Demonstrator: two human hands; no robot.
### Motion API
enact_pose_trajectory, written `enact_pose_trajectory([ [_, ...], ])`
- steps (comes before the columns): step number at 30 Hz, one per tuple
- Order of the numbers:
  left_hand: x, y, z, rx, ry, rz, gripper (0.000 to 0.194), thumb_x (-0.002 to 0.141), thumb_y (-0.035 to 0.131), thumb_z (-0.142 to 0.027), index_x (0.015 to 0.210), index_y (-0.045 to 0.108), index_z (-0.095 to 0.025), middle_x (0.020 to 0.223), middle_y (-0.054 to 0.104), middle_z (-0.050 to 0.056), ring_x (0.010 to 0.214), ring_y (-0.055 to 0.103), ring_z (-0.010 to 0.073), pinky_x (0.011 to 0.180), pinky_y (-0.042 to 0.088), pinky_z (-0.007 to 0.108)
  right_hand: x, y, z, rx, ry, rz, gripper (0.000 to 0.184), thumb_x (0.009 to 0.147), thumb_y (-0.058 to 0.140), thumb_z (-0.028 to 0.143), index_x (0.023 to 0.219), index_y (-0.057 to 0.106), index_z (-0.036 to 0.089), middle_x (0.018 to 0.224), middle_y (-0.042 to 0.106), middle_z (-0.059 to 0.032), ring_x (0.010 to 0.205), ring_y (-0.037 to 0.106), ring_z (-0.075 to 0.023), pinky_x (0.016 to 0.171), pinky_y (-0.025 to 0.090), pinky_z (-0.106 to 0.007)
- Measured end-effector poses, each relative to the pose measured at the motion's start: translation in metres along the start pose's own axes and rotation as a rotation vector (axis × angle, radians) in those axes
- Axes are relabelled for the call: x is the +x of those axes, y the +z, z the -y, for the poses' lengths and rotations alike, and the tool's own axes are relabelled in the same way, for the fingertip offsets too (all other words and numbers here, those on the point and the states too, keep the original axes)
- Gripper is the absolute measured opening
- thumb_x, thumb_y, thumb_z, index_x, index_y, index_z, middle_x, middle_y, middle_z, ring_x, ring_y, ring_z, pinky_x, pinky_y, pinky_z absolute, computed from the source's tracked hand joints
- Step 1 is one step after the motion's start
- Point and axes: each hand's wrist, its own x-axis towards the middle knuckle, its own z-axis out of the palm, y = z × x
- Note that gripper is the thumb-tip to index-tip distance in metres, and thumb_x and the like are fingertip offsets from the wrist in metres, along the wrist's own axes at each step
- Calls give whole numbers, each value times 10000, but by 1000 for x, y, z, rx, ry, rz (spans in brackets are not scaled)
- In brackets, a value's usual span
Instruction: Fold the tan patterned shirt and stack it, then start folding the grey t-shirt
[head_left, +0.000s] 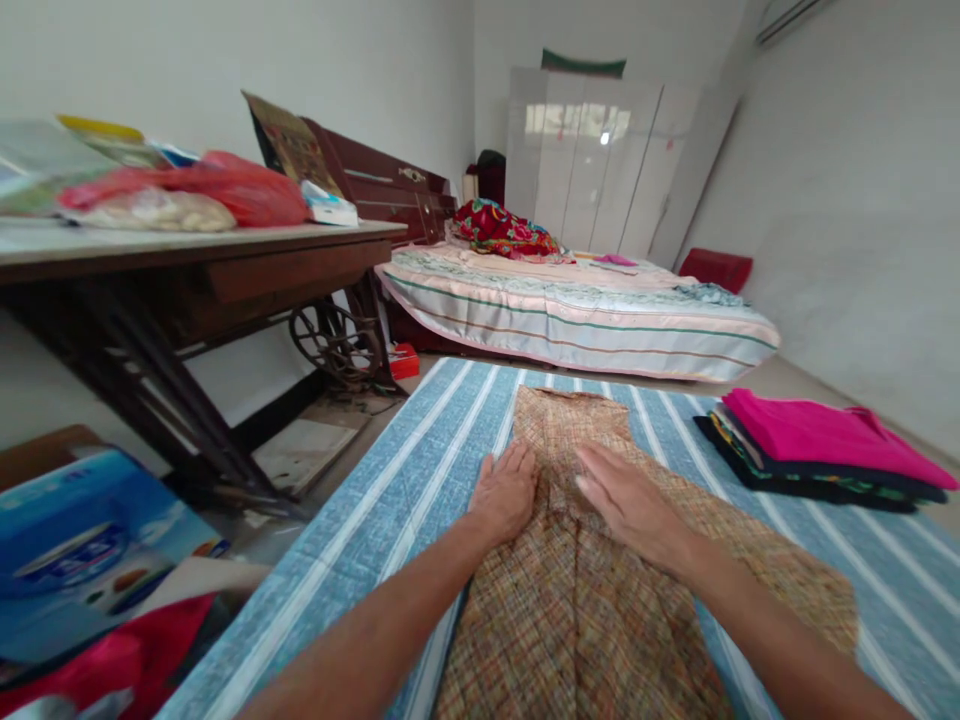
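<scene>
A brown checked garment (577, 620) lies spread on a blue cloth with white stripes (390, 480). One sleeve-like part of it reaches out to the right, and its narrower end points away from me. My left hand (510, 490) rests flat on the garment's left edge, fingers stretched forward. Over the garment's upper middle is my right hand (626, 500), its fingers straight and slightly blurred, with nothing in them. Whether the right palm touches the fabric I cannot tell. The garment's near end runs out of view at the bottom.
A stack of folded clothes with a bright pink piece (832, 435) on top sits at the right. To the left stand a treadle sewing table (300, 255) bearing bags and a blue carton (97, 560). A bed (585, 320) and white wardrobe (585, 170) are beyond.
</scene>
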Motion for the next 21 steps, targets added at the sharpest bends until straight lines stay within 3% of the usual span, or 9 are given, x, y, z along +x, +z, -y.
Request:
enact_pose_trajectory([
  [2,-1,3,3,-2,1,7,485,936,238,-311,1384,355,-170,1501,304,73,1388,233,223,1108,198,539,53,11,4,9,-75,59,522,969,228,398,1377,407,127,1414,421,-124,1314,364,-209,1104,286,-404],
  [4,-1,5,6,-8,8,1,508,933,235,-345,1394,345,-164,1506,291,74,1392,222,230,1106,188,553,98,28,1,-35,-60,154,522,968,229,367,1411,344,115,1456,358,-120,1348,305,-195,1118,247,-379],
  [7,-2,8,9,-11,13,-19,527,931,215,-364,1389,362,-147,1499,301,86,1390,226,234,1106,178,563,139,57,-12,-92,18,256,560,962,270,388,1435,282,89,1497,264,-138,1380,227,-217,1122,206,-390],
  [10,-2,11,8,-19,-5,-28,540,932,191,-376,1387,371,-146,1498,301,90,1391,221,239,1103,164,575,149,79,-28,-109,103,299,651,953,247,493,1447,241,68,1506,216,-169,1393,172,-278,1106,175,-491],
  [13,-1,12,7,-32,-15,-23,542,930,186,-380,1396,357,-162,1503,293,86,1397,202,241,1106,141,580,145,88,-37,-127,145,315,701,939,215,561,1461,205,93,1522,169,-147,1407,103,-271,1107,132,-509],
  [21,-1,9,5,-28,-66,-26,516,916,260,-434,1350,417,-204,1484,333,105,1394,191,295,1090,157,574,151,88,-37,-180,161,171,567,979,182,430,1453,204,119,1514,223,-122,1387,166,-240,1103,125,-457],
])
